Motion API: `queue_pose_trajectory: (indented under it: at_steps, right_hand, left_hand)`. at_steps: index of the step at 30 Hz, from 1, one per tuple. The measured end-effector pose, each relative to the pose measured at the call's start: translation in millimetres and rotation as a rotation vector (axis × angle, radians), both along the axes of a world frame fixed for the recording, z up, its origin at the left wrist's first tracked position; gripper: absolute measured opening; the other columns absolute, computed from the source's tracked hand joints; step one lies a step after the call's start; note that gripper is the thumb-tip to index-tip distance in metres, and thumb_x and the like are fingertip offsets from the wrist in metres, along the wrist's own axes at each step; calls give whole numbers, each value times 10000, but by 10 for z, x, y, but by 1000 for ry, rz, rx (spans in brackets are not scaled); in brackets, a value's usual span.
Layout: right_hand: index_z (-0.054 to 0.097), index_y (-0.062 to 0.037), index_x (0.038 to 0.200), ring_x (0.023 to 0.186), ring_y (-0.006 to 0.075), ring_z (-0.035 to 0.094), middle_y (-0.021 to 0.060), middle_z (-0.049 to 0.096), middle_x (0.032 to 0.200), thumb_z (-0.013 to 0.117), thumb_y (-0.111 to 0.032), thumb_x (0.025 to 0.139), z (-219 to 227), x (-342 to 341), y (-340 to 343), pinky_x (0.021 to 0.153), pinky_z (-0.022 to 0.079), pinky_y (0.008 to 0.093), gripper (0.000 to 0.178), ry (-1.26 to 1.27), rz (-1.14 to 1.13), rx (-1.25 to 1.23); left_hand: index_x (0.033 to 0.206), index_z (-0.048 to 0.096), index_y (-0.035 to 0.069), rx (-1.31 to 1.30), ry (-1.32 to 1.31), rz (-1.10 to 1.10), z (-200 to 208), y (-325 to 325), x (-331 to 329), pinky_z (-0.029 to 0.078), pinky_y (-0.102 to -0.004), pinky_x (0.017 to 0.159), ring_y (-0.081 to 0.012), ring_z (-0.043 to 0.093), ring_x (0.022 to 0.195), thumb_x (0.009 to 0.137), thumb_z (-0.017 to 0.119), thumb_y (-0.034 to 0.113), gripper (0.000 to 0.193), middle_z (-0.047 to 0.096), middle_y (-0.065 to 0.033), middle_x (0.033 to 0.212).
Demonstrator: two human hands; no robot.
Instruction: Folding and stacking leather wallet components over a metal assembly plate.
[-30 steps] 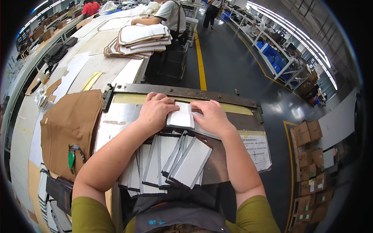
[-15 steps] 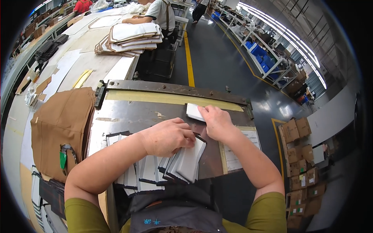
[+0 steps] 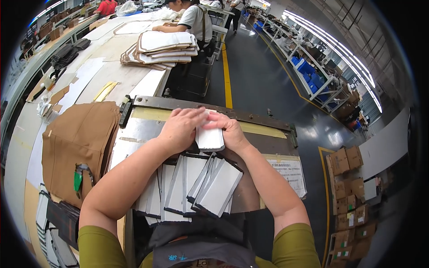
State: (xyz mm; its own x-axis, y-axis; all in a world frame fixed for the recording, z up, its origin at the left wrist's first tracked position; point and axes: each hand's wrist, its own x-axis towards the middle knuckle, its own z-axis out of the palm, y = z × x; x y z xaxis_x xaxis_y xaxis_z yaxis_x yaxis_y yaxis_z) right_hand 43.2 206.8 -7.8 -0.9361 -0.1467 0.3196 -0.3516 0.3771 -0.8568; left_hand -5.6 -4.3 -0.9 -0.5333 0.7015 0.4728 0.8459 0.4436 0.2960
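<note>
A small stack of white rectangular pieces (image 3: 210,139) stands over the metal plate, squeezed between my two hands. My left hand (image 3: 181,128) presses against its left side, fingers reaching across the far end. From the right, my right hand (image 3: 228,129) grips the same stack, and the fingertips of both hands meet at its top, slightly blurred. Nearer to me, several white strips with black edges (image 3: 219,185) lie fanned out and overlapping on the metal plate (image 3: 250,192).
Brown fabric pieces (image 3: 73,147) are piled at the left. A metal bar (image 3: 214,108) crosses the plate's far edge. Beyond stands a stack of white panels with brown borders (image 3: 163,44), near a seated co-worker (image 3: 196,22). Cardboard boxes (image 3: 346,201) are stacked at the right.
My left hand has left the fanned strips and moved up to the white stack. My right hand has come left with its white pieces, so both hands are now together.
</note>
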Motion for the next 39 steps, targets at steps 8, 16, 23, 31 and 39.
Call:
queue_pose_trajectory:
  at_steps: [8,16,23,31,39]
  right_hand:
    - [738,-97,1121,1308,330,539,169,632,1320,742,-52,796,145,235,116,1092,432,375,329,-61,42,328]
    - [677,-90,1187,1273,333,547,156,613,1328,775,-64,722,69,336,35,1091,408,414,475,259,-131,667]
    - [678,-81,1207,1244,300,571,139,622,1321,718,-91,789,52,329,19,1086,409,421,420,293,-170,715]
    - [683,-90,1218,1252,276,575,143,627,1320,699,-105,811,87,310,41,1123,388,437,408,302,-151,785]
    - [690,-100,1223,1233,282,568,126,631,1296,711,-132,812,91,310,43,1102,392,433,412,303,-171,780]
  left_hand:
    - [1206,682,90,-117,-70,-98,-4,25,11,362,-427,1112,-278,516,1307,864,618,57,349,636,-99,1310]
    - [1189,688,58,6,-179,-168,-35,43,-33,400,-408,1074,-298,579,1215,875,607,31,325,655,-113,1264]
    - [1209,683,59,-63,-227,-155,5,25,-7,384,-409,1088,-299,579,1215,861,614,28,357,647,-120,1273]
    - [1273,671,142,-111,-92,-50,-18,5,53,363,-435,1106,-276,542,1276,832,644,48,452,602,-126,1351]
    - [1267,678,181,-121,-35,-28,-5,36,72,354,-427,1101,-259,527,1271,825,675,79,454,598,-94,1324]
